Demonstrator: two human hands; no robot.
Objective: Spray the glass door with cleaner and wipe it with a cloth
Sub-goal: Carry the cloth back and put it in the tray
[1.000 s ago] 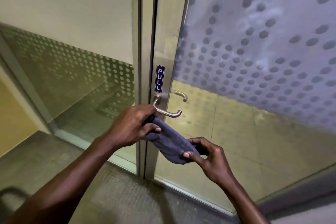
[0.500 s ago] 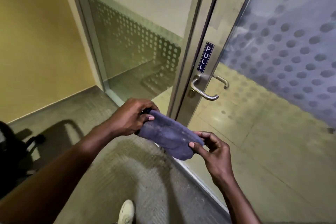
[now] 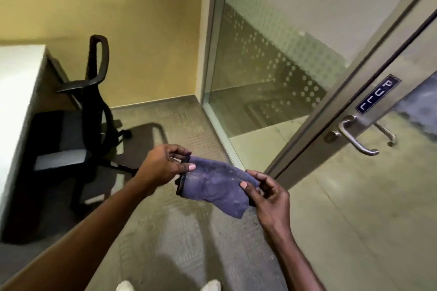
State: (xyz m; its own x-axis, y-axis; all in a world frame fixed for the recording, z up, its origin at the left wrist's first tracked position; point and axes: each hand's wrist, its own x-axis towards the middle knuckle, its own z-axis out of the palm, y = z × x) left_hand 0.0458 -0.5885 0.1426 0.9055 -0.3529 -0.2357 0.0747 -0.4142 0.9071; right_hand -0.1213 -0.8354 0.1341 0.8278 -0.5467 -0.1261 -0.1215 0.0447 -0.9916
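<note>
In front of me, above the carpet, I hold the purple cloth [image 3: 216,188] with both hands. My left hand [image 3: 163,166] pinches its dark-edged left end between thumb and fingers; my right hand [image 3: 268,196] pinches the right end, other fingers loosely curled. The glass door [image 3: 354,196] with its metal handle [image 3: 354,137] and "PULL" sign [image 3: 378,94] stands at my right, apart from the cloth. An office chair [image 3: 78,125] stands at the left, beside a white desk [image 3: 16,92].

The cloth [image 3: 216,185] is stretched between the left hand [image 3: 163,166] and the right hand [image 3: 268,197], above the floor [image 3: 179,238]. The glass door [image 3: 369,196] stands to the right, its handle [image 3: 354,137] below the sign [image 3: 377,94]. A chair [image 3: 80,120] sits far left, tucked beside a desk [image 3: 16,82], near the wall [image 3: 123,7] behind.
</note>
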